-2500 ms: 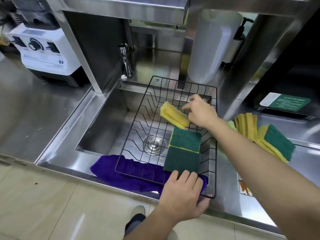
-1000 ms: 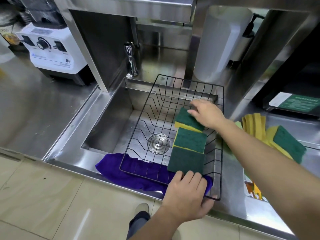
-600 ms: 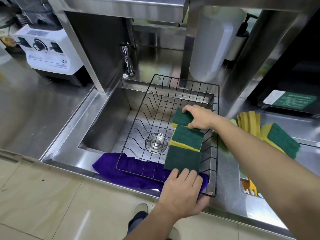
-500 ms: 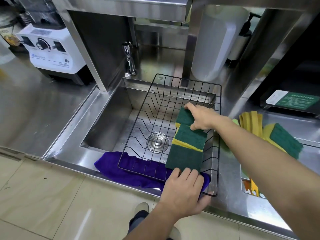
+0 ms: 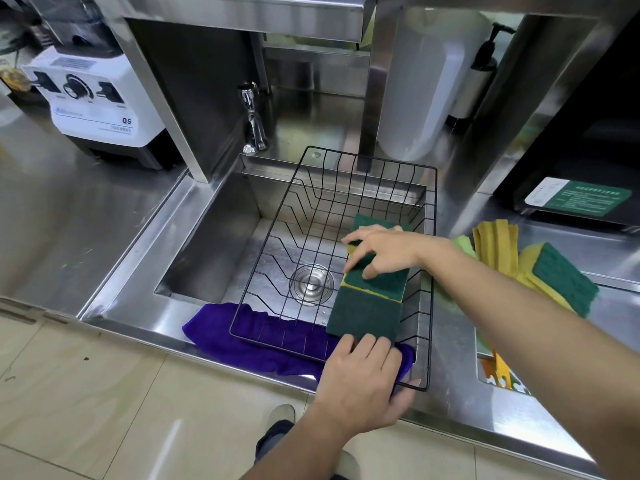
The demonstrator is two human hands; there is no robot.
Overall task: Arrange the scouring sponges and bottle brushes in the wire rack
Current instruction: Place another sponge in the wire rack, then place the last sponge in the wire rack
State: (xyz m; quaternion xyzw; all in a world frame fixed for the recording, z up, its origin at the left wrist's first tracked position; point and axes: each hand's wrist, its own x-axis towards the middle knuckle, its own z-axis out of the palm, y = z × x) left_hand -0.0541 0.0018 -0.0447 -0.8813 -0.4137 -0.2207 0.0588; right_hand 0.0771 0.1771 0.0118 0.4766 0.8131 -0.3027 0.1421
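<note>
A black wire rack [image 5: 431, 258] sits over the steel sink. Three green-and-yellow scouring sponges lie in a row along its right side: the near sponge [image 5: 363, 317], the middle sponge [image 5: 384, 282] and the far sponge [image 5: 372, 221], green face up. My right hand [image 5: 384, 247] rests flat across the middle and far sponges, fingers spread, pressing on them. My left hand [image 5: 363, 382] grips the rack's near right rim. More sponges [image 5: 561, 278] and a stack of yellow ones [image 5: 495, 242] lie on the counter to the right. No bottle brush is visible.
A purple cloth [image 5: 221, 327] lies under the rack's near edge on the sink rim. The sink drain [image 5: 311, 284] shows through the wires. A tap [image 5: 254, 123] stands behind the sink. A white blender base [image 5: 93, 105] sits far left; a white container [image 5: 419, 88] stands behind the rack.
My right hand set a third sponge green side up at the far end of the row, then slid back over the middle sponge. My left hand kept its hold on the rack.
</note>
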